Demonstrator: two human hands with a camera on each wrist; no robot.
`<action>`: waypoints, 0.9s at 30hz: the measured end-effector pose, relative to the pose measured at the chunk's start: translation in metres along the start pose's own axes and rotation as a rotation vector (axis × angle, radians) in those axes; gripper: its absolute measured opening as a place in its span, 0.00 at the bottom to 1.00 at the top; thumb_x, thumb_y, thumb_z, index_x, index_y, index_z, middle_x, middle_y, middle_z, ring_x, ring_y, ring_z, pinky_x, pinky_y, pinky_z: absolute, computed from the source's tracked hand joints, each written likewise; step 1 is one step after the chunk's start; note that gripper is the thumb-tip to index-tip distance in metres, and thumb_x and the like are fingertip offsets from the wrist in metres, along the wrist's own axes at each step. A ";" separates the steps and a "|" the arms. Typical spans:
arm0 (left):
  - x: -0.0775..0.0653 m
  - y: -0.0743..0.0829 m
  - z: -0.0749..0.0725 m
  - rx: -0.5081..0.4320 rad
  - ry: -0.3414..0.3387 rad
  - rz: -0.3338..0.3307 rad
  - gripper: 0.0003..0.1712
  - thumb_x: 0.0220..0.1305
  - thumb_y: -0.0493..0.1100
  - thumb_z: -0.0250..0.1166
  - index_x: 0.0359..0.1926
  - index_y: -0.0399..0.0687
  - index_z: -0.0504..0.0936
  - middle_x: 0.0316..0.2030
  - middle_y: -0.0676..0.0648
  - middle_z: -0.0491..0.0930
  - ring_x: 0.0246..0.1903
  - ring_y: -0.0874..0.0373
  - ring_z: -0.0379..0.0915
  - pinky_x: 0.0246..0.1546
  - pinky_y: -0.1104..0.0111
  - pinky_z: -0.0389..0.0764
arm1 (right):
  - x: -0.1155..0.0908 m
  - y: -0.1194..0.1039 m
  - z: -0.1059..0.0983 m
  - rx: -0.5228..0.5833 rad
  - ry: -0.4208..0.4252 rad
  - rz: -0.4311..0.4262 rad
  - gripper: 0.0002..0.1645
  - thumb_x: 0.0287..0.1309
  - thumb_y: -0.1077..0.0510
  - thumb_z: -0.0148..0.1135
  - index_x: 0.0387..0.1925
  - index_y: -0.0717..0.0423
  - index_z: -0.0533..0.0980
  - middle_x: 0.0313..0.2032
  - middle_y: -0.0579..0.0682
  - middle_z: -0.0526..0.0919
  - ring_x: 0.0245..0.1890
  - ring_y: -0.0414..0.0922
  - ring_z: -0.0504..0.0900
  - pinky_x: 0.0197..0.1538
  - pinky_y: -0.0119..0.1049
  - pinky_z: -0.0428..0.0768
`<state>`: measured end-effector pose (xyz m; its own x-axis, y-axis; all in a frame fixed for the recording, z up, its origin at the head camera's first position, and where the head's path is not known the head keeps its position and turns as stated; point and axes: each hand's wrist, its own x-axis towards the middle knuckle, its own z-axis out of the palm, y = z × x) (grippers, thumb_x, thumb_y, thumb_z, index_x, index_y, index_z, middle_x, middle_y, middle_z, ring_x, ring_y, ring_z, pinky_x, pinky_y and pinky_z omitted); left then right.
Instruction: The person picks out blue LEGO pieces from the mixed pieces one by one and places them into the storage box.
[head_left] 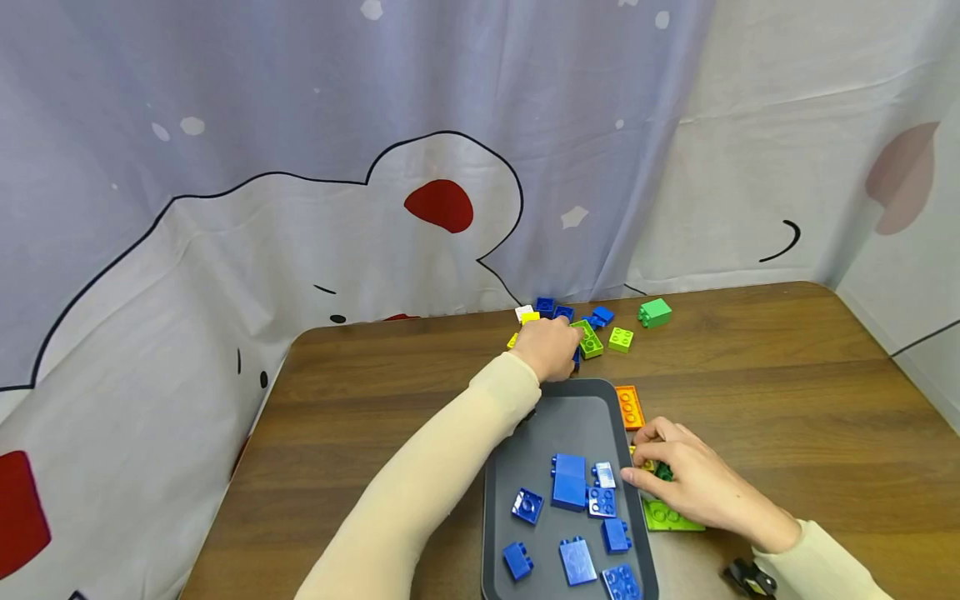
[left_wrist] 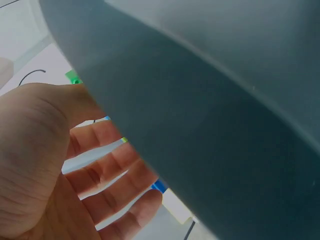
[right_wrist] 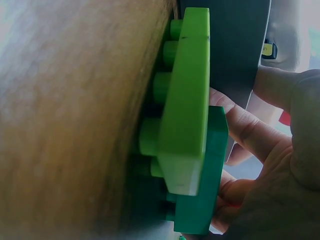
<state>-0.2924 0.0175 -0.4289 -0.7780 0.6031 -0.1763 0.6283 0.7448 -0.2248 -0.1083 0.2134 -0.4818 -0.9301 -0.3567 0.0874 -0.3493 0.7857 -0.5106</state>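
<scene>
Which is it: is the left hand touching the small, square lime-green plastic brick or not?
Apart. The head view shows table between the small brick and left hand.

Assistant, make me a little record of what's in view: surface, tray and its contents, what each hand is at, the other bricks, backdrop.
Surface: brown wood-grain table
Tray: dark gray tray, rounded corners
Contents: blue building bricks, spread apart and clustered
Left: left hand at the far bricks; grip unclear
Right: right hand beside the tray, at a dark green brick; grip unclear
Far bricks: include yellow brick, small light green brick
Beside tray: orange brick
Backdrop: printed fabric
</scene>
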 end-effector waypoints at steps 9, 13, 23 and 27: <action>-0.031 -0.020 -0.009 -0.018 0.178 0.020 0.28 0.71 0.59 0.62 0.67 0.57 0.77 0.56 0.49 0.82 0.46 0.56 0.84 0.42 0.59 0.89 | 0.000 0.001 0.000 0.001 -0.012 0.000 0.11 0.65 0.38 0.67 0.27 0.30 0.80 0.47 0.42 0.78 0.48 0.44 0.76 0.50 0.49 0.79; -0.058 -0.028 -0.009 -0.043 0.281 0.035 0.23 0.69 0.58 0.65 0.60 0.56 0.81 0.50 0.50 0.82 0.39 0.58 0.83 0.40 0.63 0.88 | 0.000 0.001 -0.001 0.000 -0.024 0.018 0.11 0.65 0.38 0.67 0.27 0.31 0.80 0.48 0.42 0.78 0.49 0.45 0.76 0.51 0.50 0.79; -0.127 -0.024 0.004 -0.089 0.426 0.092 0.19 0.65 0.59 0.69 0.49 0.54 0.83 0.39 0.53 0.81 0.31 0.62 0.76 0.34 0.69 0.83 | 0.000 -0.001 -0.001 0.007 -0.015 0.014 0.11 0.65 0.39 0.68 0.27 0.31 0.80 0.47 0.42 0.78 0.49 0.44 0.76 0.51 0.50 0.79; -0.152 -0.014 0.008 -0.107 0.447 0.121 0.19 0.64 0.59 0.69 0.48 0.54 0.83 0.37 0.53 0.80 0.31 0.62 0.74 0.34 0.69 0.82 | 0.000 0.000 0.000 0.006 -0.017 0.011 0.11 0.65 0.39 0.68 0.27 0.31 0.80 0.47 0.42 0.78 0.49 0.44 0.76 0.51 0.49 0.79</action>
<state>-0.1827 -0.0868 -0.4068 -0.6354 0.7339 0.2400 0.7297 0.6724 -0.1241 -0.1087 0.2136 -0.4814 -0.9318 -0.3567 0.0670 -0.3383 0.7867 -0.5164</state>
